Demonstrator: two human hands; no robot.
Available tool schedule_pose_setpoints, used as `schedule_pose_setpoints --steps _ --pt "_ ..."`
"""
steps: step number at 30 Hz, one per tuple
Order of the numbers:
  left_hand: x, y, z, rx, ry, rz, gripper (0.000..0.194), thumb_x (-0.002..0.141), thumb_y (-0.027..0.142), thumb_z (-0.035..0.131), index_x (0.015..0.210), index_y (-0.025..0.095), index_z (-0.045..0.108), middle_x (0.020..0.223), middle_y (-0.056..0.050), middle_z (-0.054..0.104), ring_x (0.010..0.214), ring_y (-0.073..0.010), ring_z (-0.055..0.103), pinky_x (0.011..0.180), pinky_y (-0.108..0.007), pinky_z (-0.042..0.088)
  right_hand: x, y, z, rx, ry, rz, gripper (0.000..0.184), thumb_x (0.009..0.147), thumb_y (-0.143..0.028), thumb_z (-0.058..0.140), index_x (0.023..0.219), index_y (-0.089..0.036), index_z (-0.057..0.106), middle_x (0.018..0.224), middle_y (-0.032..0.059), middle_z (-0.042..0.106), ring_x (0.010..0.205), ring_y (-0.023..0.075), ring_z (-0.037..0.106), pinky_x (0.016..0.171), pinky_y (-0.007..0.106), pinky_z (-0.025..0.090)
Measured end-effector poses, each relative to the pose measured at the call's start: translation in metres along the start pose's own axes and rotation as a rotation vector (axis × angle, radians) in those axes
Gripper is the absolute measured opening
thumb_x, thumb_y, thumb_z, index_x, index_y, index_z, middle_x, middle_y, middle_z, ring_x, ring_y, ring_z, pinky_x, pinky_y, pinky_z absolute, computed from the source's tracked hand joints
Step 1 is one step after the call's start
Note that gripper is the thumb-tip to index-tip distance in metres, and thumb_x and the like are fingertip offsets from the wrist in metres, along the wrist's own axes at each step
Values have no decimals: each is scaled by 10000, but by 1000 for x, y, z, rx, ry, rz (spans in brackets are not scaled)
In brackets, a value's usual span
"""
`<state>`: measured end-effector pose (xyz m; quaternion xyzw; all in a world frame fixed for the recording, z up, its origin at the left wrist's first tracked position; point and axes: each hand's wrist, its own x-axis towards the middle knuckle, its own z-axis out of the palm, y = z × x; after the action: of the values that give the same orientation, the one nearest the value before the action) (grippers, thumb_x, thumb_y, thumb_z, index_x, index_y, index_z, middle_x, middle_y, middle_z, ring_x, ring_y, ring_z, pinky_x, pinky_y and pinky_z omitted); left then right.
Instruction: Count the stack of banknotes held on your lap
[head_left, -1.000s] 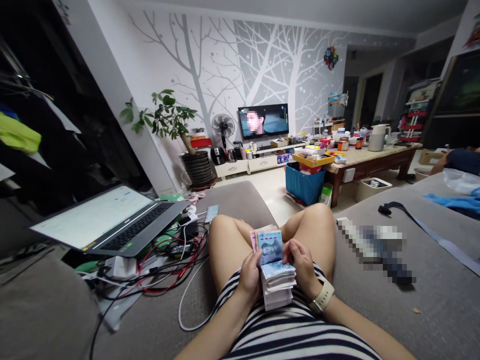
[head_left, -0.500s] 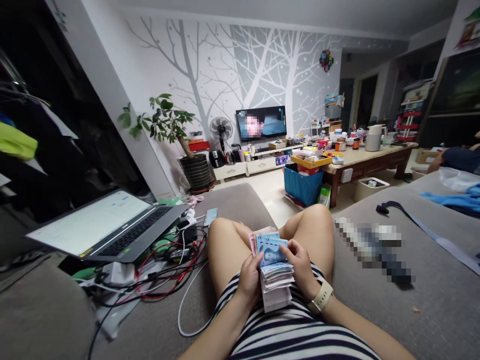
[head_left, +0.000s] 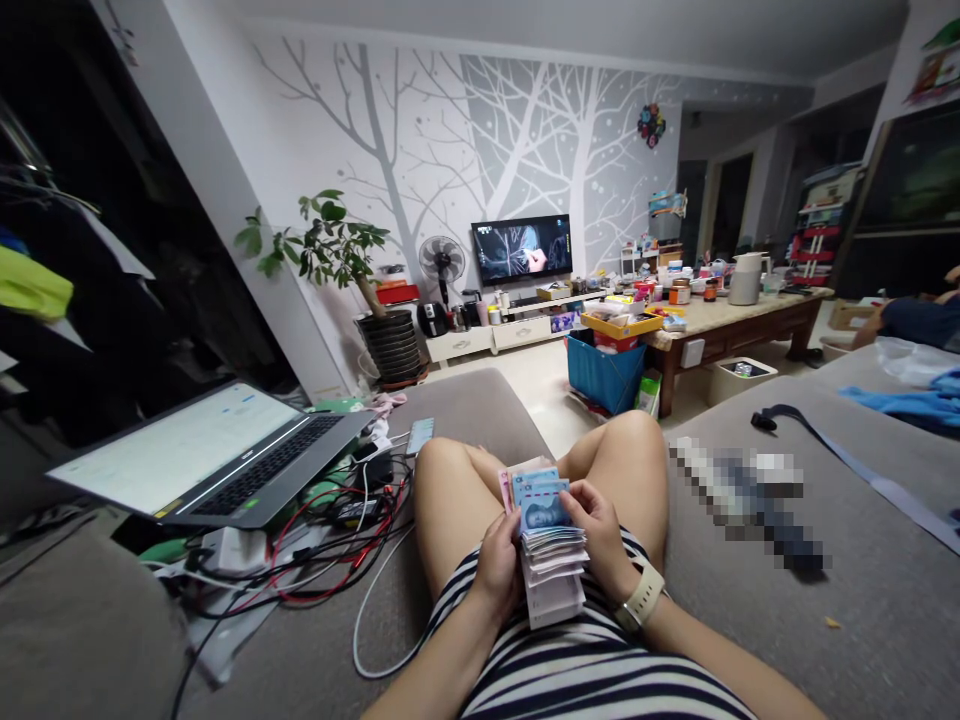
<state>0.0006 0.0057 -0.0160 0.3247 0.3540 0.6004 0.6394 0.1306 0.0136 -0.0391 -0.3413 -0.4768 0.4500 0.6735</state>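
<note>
A stack of banknotes (head_left: 551,548) is held above my lap, between my two hands. Blue notes with a printed portrait stand up at the top, pink edges show behind them at the left, and the folded-over ends hang below. My left hand (head_left: 498,562) is closed on the stack's left side, thumb across the front. With thumb and fingers, my right hand (head_left: 597,525) pinches the upper right edge of the front blue note. A pale watch (head_left: 642,596) is on my right wrist. The fingers behind the notes are hidden.
An open laptop (head_left: 217,455) stands on the sofa (head_left: 750,650) at my left, beside tangled cables (head_left: 330,560) and a phone (head_left: 421,436). A strap (head_left: 847,465) and a blurred-out object lie at right. Ahead are a blue bin (head_left: 604,375) and a cluttered table (head_left: 720,330).
Both hands stay nearly in place on the banknotes; the front blue note sits slightly lower, with more of the notes behind it showing. The television picture has changed.
</note>
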Motion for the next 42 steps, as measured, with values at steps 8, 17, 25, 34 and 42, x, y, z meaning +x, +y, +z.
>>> schedule_pose_setpoints --steps 8,17,25,34,42 --pt "-5 6 4 64 -17 19 260 617 366 751 750 142 747 805 -88 766 885 -304 689 797 -372 526 -2 -9 3 31 -34 27 333 792 -506 674 750 -190 580 704 -2 576 663 157 510 635 269 441" --pt "-4 5 3 38 -10 13 292 634 360 733 808 128 753 828 -90 773 870 -300 703 805 -381 536 -6 -14 4 45 -48 23 352 811 -517 640 697 -193 563 658 -17 544 622 144 476 606 256 420" --pt "0 -1 -3 -13 8 -62 295 653 323 735 865 118 726 789 -95 767 873 -302 716 799 -395 546 -7 -14 3 -9 -9 30 471 789 -623 604 609 -201 502 565 -35 462 536 124 391 511 245 342" --pt "3 -3 -5 -17 6 -45 294 631 337 750 815 111 715 746 -88 756 682 -250 703 680 -350 534 -7 -9 5 -4 -54 30 457 781 -597 647 600 -198 515 507 -33 496 499 119 407 513 255 346" --pt "-1 3 -2 10 17 -19 306 611 325 768 818 103 729 743 -84 757 735 -258 709 732 -348 534 -1 -2 4 -76 57 18 387 700 -488 766 697 -200 507 643 -37 493 605 137 454 569 256 399"
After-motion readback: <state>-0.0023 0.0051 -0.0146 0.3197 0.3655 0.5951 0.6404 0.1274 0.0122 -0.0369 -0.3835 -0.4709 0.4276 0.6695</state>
